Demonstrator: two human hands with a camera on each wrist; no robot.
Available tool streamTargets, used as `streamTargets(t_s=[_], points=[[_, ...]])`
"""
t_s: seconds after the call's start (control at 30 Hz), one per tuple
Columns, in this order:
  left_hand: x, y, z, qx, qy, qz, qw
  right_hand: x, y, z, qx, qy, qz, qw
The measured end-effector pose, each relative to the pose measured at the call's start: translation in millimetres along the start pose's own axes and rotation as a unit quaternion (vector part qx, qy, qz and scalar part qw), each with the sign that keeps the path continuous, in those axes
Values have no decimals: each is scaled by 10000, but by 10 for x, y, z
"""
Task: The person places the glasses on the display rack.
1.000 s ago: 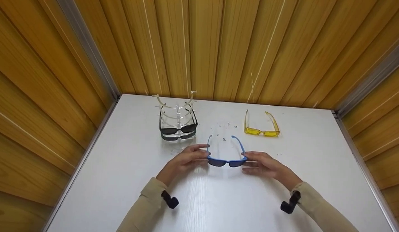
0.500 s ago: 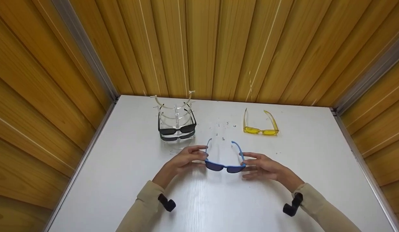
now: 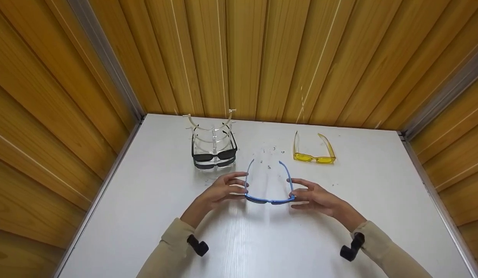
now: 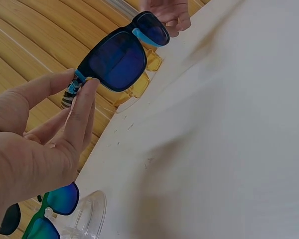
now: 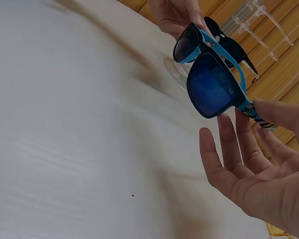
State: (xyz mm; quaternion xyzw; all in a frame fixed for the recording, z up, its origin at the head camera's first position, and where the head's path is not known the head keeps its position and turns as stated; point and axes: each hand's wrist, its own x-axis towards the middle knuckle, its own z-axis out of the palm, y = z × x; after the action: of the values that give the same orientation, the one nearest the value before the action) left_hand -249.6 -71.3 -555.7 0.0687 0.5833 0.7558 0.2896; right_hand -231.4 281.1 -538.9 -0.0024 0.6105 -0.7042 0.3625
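Blue-framed sunglasses [image 3: 269,201] with dark blue lenses are held above the table, temples unfolded and pointing away. My left hand [image 3: 223,189] pinches the left hinge end between thumb and fingers, as the left wrist view also shows on the patterned temple [image 4: 73,89]. At the other hinge, my right hand [image 3: 316,197] grips the right temple [image 5: 254,113], some fingers spread below. Ahead on the left, a clear display stand [image 3: 213,135] bears black sunglasses [image 3: 215,156] and another dark-lensed pair [image 3: 215,165] beneath; the left wrist view shows green-framed sunglasses [image 4: 52,209] there.
Yellow sunglasses [image 3: 314,158] lie unfolded on the white table [image 3: 269,247] at the back right. Small dark specks dot the table's middle. Wood-patterned walls [image 3: 242,58] enclose the back and both sides.
The blue sunglasses came slightly nearer to me, then tipped so their lenses show less from above. Both hands moved with them and shifted their fingers along the temples. The other glasses stayed put.
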Motion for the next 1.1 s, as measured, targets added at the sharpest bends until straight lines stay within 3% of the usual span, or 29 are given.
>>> streamTargets(t_s=[0.4, 0.63, 1.1], points=[[-44, 94, 84, 151, 127, 116, 9997, -12, 8, 10, -64, 92, -600, 9981], [-66, 118, 100, 184, 187, 119, 9996, -43, -16, 25, -6, 231, -590, 9980], [-106, 130, 119, -100, 468, 142, 9988, -54, -125, 93, 717, 379, -607, 9949]])
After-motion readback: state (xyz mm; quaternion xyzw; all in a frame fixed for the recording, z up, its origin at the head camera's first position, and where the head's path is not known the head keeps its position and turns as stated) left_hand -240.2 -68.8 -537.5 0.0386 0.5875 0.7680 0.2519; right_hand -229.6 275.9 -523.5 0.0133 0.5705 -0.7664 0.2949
